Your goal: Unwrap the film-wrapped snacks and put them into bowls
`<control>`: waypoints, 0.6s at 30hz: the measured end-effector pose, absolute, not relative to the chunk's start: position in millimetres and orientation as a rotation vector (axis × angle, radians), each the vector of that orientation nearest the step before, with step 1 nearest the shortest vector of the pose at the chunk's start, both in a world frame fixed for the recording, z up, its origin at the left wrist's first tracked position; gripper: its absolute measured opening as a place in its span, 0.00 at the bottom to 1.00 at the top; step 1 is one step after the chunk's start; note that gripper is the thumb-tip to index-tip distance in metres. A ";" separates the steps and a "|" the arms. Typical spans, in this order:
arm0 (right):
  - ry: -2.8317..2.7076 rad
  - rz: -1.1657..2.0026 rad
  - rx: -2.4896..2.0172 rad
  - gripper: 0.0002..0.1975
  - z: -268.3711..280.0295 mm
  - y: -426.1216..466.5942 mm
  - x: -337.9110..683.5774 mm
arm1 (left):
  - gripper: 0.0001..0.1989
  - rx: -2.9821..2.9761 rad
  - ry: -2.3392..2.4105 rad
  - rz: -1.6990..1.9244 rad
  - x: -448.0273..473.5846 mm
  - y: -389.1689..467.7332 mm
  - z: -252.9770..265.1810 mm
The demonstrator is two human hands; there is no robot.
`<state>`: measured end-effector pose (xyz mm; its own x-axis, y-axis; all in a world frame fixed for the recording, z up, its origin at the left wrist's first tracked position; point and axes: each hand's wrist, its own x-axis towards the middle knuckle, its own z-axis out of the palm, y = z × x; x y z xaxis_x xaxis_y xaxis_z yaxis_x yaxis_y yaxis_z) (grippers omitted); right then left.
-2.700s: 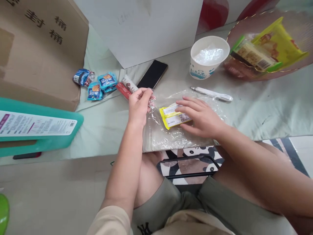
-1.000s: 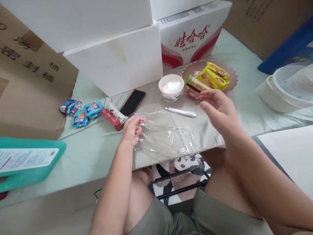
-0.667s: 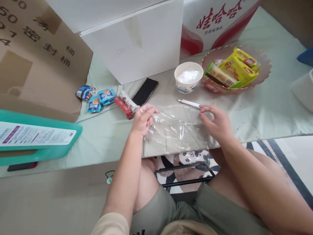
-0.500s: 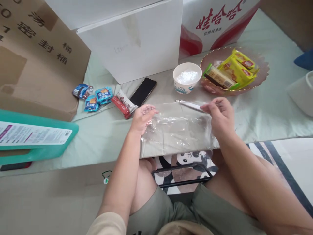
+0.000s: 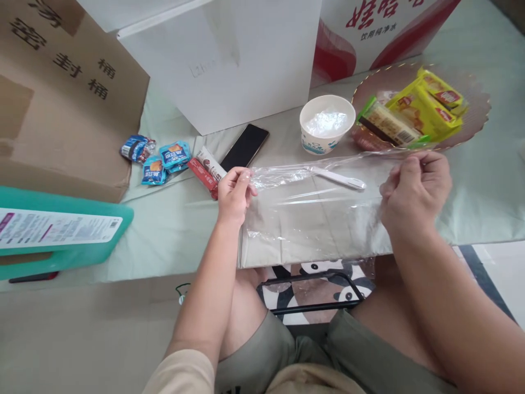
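A clear plastic sheet [image 5: 315, 213] lies stretched flat over the table's front edge. My left hand [image 5: 233, 192] pinches its upper left corner. My right hand [image 5: 414, 189] grips its upper right corner, with the sheet pulled taut between the two. A white pen-like tool [image 5: 339, 178] lies under or just behind the sheet's top edge. A pink scalloped dish [image 5: 476, 128] at the right holds yellow and green snack packets [image 5: 418, 109].
A white paper cup [image 5: 327, 123] stands behind the sheet. A black phone [image 5: 245, 147], red-and-white snack bars [image 5: 207, 167] and blue snack packets [image 5: 164, 158] lie at the left. White boxes [image 5: 221, 60] and a brown carton [image 5: 61, 93] line the back; a teal container [image 5: 61, 232] sits left.
The yellow packet went from the sheet to the dish. My right hand came back, took the sheet's right corner and pulled it out to the right, flattening the crumpled sheet.
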<state>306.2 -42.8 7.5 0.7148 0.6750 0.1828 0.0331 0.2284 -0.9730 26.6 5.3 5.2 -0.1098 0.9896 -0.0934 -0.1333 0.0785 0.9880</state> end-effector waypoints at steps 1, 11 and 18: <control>-0.652 0.480 -1.292 0.09 7.3 -41.6 306.7 | 0.17 1.002 1.239 1.297 25.8 5.6 5.9; -0.591 0.692 -1.246 0.08 7.6 -43.1 302.6 | 0.14 0.993 1.166 0.994 20.9 -1.6 11.7; -0.805 1.157 -1.343 0.12 8.3 -61.6 298.2 | 0.14 0.874 1.094 1.329 10.6 -2.9 27.5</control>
